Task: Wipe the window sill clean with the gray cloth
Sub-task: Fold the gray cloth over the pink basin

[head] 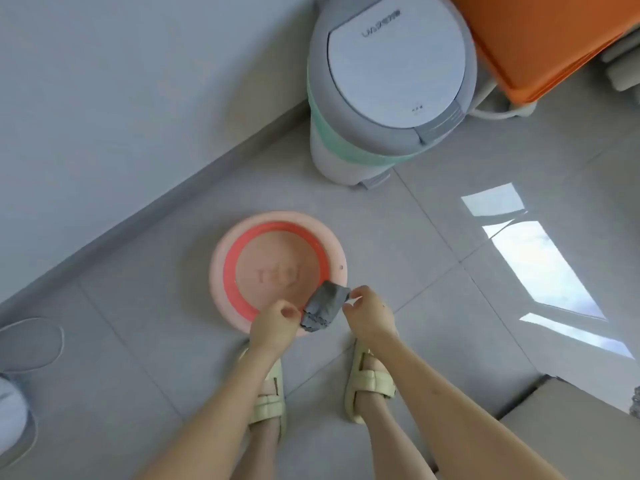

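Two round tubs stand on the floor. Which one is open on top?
The low pink basin: it has no lid and its bottom shows. The tall gray tub by the wall has its white lid shut.

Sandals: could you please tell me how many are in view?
2. The left sandal sits partly behind the left forearm; the right sandal stands beside the right forearm. None seems hidden.

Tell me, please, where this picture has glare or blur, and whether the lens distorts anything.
Head view: strong glare at right, a window reflected on the floor tiles. Head view: soft focus overall, so the lettering inside the pink basin cannot be read. The gray cloth has fuzzy edges, though its folds show. Head view: the forearms look stretched toward the bottom edge, probably from the wide lens.
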`<state>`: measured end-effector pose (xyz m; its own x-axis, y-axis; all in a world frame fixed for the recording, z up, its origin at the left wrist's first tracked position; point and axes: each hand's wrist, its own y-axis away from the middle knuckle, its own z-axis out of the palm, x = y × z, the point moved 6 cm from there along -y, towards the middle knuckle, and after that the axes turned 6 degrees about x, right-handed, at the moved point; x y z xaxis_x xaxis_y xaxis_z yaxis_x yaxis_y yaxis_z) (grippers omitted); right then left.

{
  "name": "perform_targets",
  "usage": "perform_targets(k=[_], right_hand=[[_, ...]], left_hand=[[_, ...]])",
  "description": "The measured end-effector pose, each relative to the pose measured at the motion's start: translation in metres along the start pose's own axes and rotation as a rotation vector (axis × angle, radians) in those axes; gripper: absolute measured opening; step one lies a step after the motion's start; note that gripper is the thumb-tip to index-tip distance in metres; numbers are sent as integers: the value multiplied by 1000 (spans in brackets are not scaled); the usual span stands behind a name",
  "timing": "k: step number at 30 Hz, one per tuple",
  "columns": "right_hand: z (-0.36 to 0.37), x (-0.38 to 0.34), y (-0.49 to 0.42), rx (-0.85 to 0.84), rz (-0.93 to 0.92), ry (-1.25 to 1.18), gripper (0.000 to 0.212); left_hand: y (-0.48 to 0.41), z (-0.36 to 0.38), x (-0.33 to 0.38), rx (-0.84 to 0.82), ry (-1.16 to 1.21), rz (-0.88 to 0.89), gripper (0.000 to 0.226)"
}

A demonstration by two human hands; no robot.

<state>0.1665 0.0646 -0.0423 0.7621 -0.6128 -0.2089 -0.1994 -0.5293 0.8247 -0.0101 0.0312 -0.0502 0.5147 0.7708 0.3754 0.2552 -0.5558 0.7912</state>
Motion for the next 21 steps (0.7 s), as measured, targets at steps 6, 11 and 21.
perform_targets(k=[6, 11, 21], right_hand=[[63, 34, -93, -24, -16, 123, 54], [75, 51, -102, 53, 16, 78, 28], [-85, 38, 53, 173, 93, -611, 27]], left_hand=[[-86, 89, -35, -20, -19, -76, 36], [-94, 103, -50, -25, -51, -64, 23], [54, -2, 106, -152, -56, 163, 25]])
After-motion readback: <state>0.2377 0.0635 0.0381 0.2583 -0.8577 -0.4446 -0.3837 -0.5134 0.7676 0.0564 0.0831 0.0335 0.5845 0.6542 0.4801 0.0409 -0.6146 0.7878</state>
